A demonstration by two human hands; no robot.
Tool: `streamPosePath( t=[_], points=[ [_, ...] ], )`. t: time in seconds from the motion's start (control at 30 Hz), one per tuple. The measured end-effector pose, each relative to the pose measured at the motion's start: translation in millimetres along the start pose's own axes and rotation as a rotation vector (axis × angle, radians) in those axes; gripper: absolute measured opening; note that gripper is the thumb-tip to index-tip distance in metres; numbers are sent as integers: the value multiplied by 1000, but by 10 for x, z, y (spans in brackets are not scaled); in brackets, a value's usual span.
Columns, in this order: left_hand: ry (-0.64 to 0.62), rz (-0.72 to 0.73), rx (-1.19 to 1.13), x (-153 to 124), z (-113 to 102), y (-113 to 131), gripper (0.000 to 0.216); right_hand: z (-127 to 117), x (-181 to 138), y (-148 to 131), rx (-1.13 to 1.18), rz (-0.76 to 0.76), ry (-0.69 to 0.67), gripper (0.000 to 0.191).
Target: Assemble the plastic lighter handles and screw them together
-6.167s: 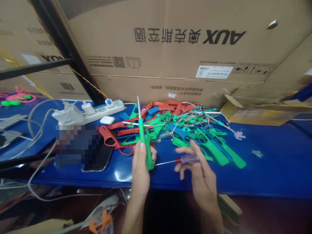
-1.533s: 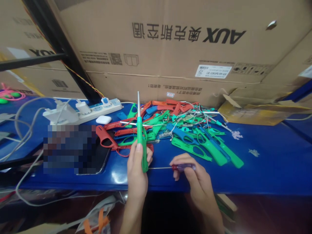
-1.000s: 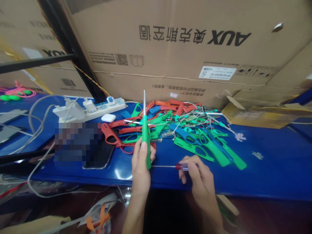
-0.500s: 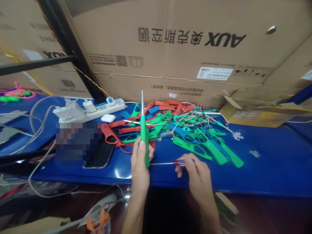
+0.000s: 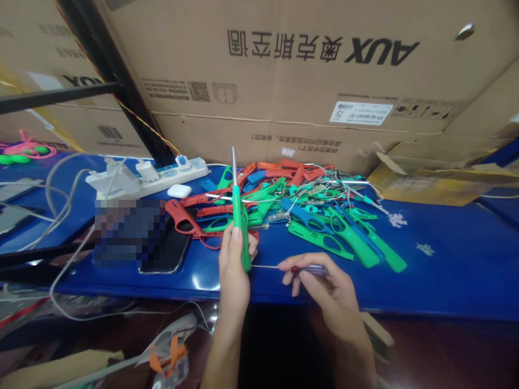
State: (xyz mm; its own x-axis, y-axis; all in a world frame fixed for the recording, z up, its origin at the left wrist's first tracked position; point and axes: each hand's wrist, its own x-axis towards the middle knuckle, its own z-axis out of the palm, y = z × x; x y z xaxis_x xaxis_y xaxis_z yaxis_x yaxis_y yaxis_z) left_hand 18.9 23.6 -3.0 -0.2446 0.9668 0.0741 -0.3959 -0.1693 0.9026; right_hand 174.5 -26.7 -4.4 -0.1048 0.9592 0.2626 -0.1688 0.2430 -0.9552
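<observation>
My left hand (image 5: 235, 265) is wrapped round the green handle of a long-nosed gas lighter (image 5: 240, 216), its metal tube pointing up and away from me. In my right hand (image 5: 324, 281) is a screwdriver (image 5: 310, 269) with a dark red and clear purple handle, gripped between thumb and fingers. Its thin shaft runs left to the lower end of the lighter handle; the tip's exact seat is too small to make out. Beyond my hands lies a pile of green, red and blue lighter shells (image 5: 320, 240), mixed with wires and metal tubes.
A white power strip (image 5: 162, 181) with plugged chargers stands at the left, near a white earbud case (image 5: 179, 190) and a dark phone (image 5: 172, 248). Large cardboard boxes (image 5: 284, 108) rise behind the blue table (image 5: 446, 270). Cables (image 5: 54, 270) hang over the left front edge.
My right hand has shifted its fingers along the screwdriver, the index finger now stretched toward the shaft. The lighter stays in my left hand. The view has tilted slightly.
</observation>
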Motion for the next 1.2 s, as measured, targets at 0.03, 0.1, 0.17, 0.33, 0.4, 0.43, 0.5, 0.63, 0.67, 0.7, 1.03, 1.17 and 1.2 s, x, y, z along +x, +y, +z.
streamPosePath(
  t=[0.03, 0.1, 0.17, 0.33, 0.4, 0.43, 0.5, 0.63, 0.67, 0.7, 1.03, 1.17, 1.2],
  points=[
    [0, 1, -1, -1, -1, 2, 33, -1, 13, 4, -2, 20, 19, 14],
    [-14, -3, 12, -4, -4, 4, 32, 6, 44, 21, -8, 41, 93, 14],
    [-38, -13, 26, -7, -6, 5, 31, 20, 63, 38, -17, 29, 154, 8],
    [-50, -28, -13, -3, 5, 10, 32, 32, 32, 24, 28, 5, 88, 9],
    [-42, -28, -27, 0, 13, 17, 32, 25, 25, 10, 34, -1, 77, 11],
    [-40, -29, -26, 1, 17, 22, 33, 22, 29, 8, 23, -1, 84, 11],
    [-41, -30, -17, 4, 22, 33, 32, 17, 48, 13, -36, 12, 127, 12],
    [-43, -36, -43, 8, 28, 56, 32, 24, 81, 52, -263, 52, 229, 23],
    [-40, -34, -55, 9, 29, 60, 32, 29, 79, 61, -292, 57, 224, 24],
    [-32, -31, -68, 8, 29, 62, 32, 34, 72, 68, -286, 62, 204, 22],
    [-22, -19, -70, 16, 23, 75, 33, 24, 69, 68, -162, 107, 97, 12],
    [-9, -17, -104, 18, 27, 89, 32, 37, 56, 46, -186, 100, 105, 13],
    [-8, -22, -101, 16, 28, 87, 32, 37, 44, 34, -138, 78, 87, 14]
  ],
)
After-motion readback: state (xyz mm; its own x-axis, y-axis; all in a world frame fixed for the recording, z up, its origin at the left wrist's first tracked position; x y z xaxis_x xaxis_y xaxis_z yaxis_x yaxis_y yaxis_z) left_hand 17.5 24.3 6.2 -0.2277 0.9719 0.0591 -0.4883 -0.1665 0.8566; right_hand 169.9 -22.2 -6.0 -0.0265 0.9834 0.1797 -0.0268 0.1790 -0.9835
